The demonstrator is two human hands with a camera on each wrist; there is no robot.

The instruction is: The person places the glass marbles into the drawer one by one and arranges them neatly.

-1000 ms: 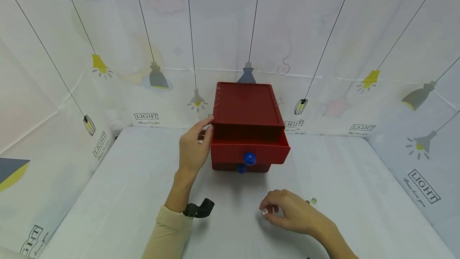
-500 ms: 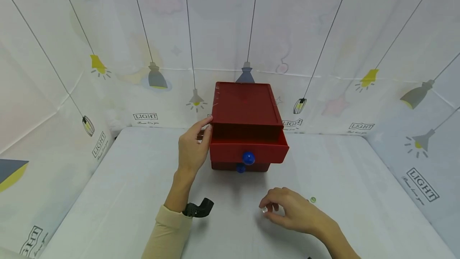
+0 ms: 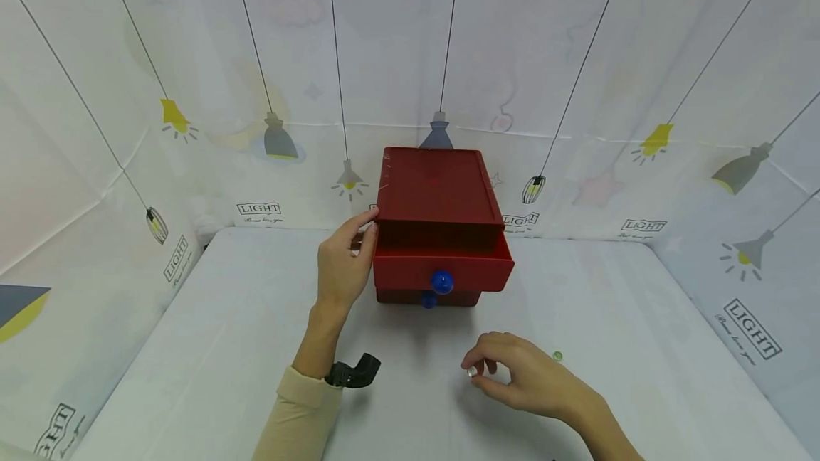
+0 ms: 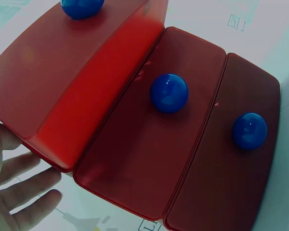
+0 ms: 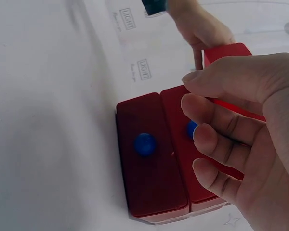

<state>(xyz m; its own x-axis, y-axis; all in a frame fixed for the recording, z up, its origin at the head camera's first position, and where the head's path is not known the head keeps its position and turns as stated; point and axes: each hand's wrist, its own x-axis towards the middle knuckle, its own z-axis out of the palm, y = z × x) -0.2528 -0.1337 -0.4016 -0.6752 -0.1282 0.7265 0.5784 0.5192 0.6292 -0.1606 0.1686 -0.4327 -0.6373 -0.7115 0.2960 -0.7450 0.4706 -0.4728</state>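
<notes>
A dark red drawer box (image 3: pixel 442 183) stands at the back of the table, its top drawer (image 3: pixel 468 273) pulled out. Two lower drawers with round blue knobs (image 4: pixel 169 93) sit closed in the left wrist view. My left hand (image 3: pixel 344 262) touches the box's left side, fingers spread and fairly straight beside the open drawer. Low over the table in front, my right hand (image 3: pixel 522 375) pinches a small clear, shiny piece (image 3: pixel 472 371) like a glass marble between thumb and forefinger. The right wrist view hides this piece behind the fingers.
A small green marble (image 3: pixel 557 356) lies on the white table (image 3: pixel 410 411), just beyond my right hand. A black wrist strap (image 3: pixel 354 371) sticks out from my left wrist. White cloth walls (image 3: pixel 307 77) printed with lamps enclose the table.
Both hands stay almost still. A small brown piece beside the green marble, visible earlier, is now hidden behind my right hand. The head view has shifted slightly.
</notes>
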